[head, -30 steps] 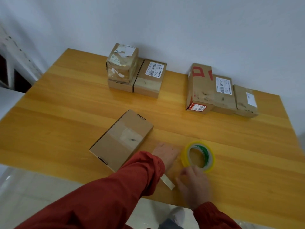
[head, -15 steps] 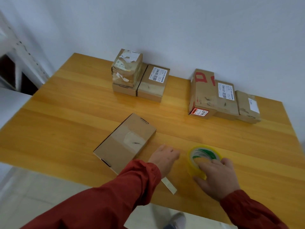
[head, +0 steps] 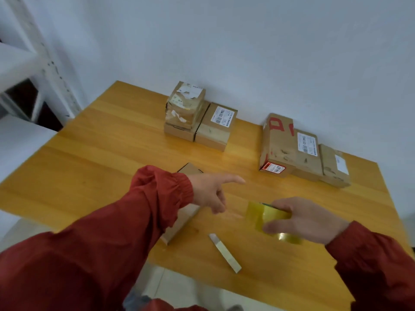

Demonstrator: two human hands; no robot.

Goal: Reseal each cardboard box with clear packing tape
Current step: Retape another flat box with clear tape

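The right grip [head: 307, 218] clasps the yellowish roll of clear packing tape [head: 267, 215], whose edges are smeared by blur. To its left, the left grip [head: 208, 191] hangs unclenched, forefinger out, holding nothing. Its red sleeve [head: 146, 209] hides most of the flat cardboard box [head: 183, 221] beneath, so only a far corner and a near end show. A pale strip [head: 224, 252] lies on the counter [head: 89, 176], nearer the person than both grips.

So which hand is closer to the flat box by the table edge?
Left. The left hand hovers beside the flat box, its sleeve over it; the right hand holds the tape roll farther right.
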